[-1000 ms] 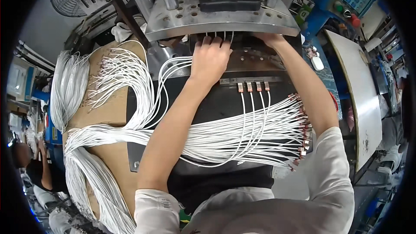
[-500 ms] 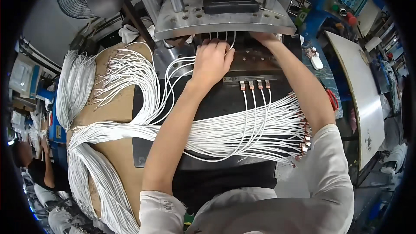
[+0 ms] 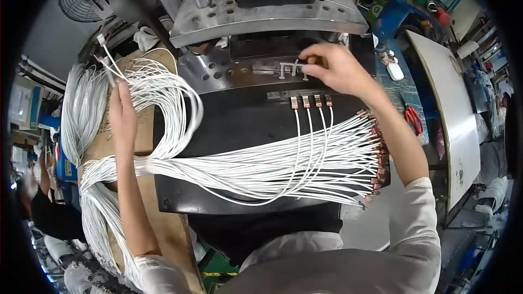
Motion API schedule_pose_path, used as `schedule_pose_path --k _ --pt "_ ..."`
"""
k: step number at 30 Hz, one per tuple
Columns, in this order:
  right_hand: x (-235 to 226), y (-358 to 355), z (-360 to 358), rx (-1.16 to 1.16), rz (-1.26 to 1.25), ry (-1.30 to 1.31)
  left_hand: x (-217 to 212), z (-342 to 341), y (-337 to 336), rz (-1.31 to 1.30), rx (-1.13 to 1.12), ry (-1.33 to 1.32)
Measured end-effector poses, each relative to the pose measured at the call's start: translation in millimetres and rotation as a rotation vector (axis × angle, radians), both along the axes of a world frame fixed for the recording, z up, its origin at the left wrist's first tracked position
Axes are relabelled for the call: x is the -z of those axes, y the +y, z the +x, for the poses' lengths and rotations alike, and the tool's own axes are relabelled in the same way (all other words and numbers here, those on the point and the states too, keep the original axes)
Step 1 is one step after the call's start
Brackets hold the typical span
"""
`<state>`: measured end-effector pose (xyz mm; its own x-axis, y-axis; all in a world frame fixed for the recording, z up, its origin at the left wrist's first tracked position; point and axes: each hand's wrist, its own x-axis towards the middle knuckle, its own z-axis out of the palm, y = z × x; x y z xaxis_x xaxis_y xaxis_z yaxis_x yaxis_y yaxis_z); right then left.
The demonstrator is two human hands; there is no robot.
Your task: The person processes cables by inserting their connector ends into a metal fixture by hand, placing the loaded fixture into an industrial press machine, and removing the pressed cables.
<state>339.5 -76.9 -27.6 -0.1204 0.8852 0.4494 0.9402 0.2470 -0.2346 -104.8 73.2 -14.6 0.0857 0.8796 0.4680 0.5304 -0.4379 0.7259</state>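
**Hands at a wire-moulding press**

Nearest, a fan of white wires (image 3: pixel 261 166) across a black work plate (image 3: pixel 239 125), copper terminals (image 3: pixel 376 155) bunched at the right edge. Left hand (image 3: pixel 122 117) out over a looped wire bundle (image 3: pixel 163 92) on cardboard (image 3: pixel 144 136), fingers closed around a few wire ends. Farther, right hand (image 3: pixel 335 68) at the metal mould (image 3: pixel 283 68), fingertips pinched on small white moulded pieces (image 3: pixel 289 69). Beyond, the grey press platen (image 3: pixel 261 16).

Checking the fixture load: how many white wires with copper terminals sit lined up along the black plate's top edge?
4: the copper-tipped white wires sit side by side at the black plate's top edge, just below the right hand. More may be hidden under it.
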Motion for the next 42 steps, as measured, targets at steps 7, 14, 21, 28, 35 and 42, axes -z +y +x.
schedule_pose_path --k 7,14,21,28,35,42 --pt "-56.9 -51.9 21.3 -0.205 -0.697 0.580 -2.7 74.2 -143.7 0.141 0.330 0.524" --pt "-5.2 -65.6 21.5 -0.012 -0.368 -0.065 11.2 201.1 -202.5 0.254 0.751 0.414" --pt "-9.1 -31.8 4.9 -0.075 -0.726 0.678 15.8 225.1 -193.8 0.146 0.670 0.661" --pt "1.6 80.5 47.3 0.247 -0.182 0.093 35.6 262.4 -86.9 0.491 0.532 0.367" --pt "43.2 116.8 93.2 0.068 0.421 -0.381 35.3 250.6 -47.9 0.448 0.481 0.493" --pt "43.9 119.1 87.0 0.081 0.471 -0.627 32.3 261.5 -36.2 0.244 0.459 0.566"
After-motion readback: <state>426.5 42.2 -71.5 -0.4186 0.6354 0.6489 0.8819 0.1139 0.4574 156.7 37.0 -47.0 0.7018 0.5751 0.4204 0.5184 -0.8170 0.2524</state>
